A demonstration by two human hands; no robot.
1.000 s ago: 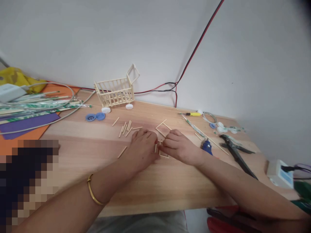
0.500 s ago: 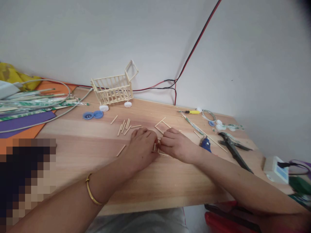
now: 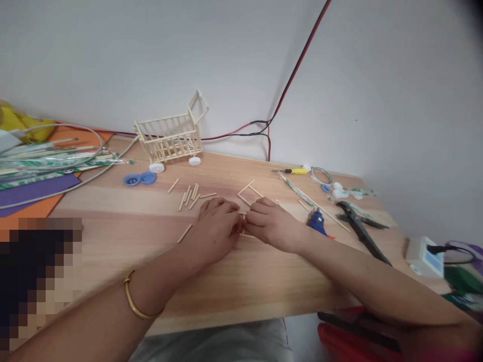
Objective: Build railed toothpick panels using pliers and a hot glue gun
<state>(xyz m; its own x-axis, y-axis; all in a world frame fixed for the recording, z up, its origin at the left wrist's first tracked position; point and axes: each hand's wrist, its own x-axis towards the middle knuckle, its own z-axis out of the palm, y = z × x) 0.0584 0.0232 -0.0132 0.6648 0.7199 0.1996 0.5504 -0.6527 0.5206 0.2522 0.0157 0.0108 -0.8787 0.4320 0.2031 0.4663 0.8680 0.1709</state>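
My left hand (image 3: 219, 223) and my right hand (image 3: 272, 221) meet low over the wooden table, fingers closed around a small frame of thin wooden sticks (image 3: 247, 235). Most of that frame is hidden by the fingers. Just beyond my right hand lies a second stick frame (image 3: 250, 192), roughly square. Several short cut sticks (image 3: 188, 195) are scattered past my left hand, and a single stick (image 3: 184, 233) rests beside that wrist. A miniature cart of glued sticks (image 3: 169, 138) stands on white bottle-cap wheels near the wall.
Blue caps (image 3: 139, 179) sit below the cart. To the right are a blue glue gun (image 3: 317, 221), a yellow-handled cutter (image 3: 298, 171), black-handled pliers (image 3: 358, 226), a tape roll (image 3: 322, 175) and a white power box (image 3: 426, 256). Wrapped sticks (image 3: 56, 163) and a cable cover the left side.
The whole view has shifted slightly, so things appear a little further left. Both hands stay together at the small stick frame, with only slight finger movement.
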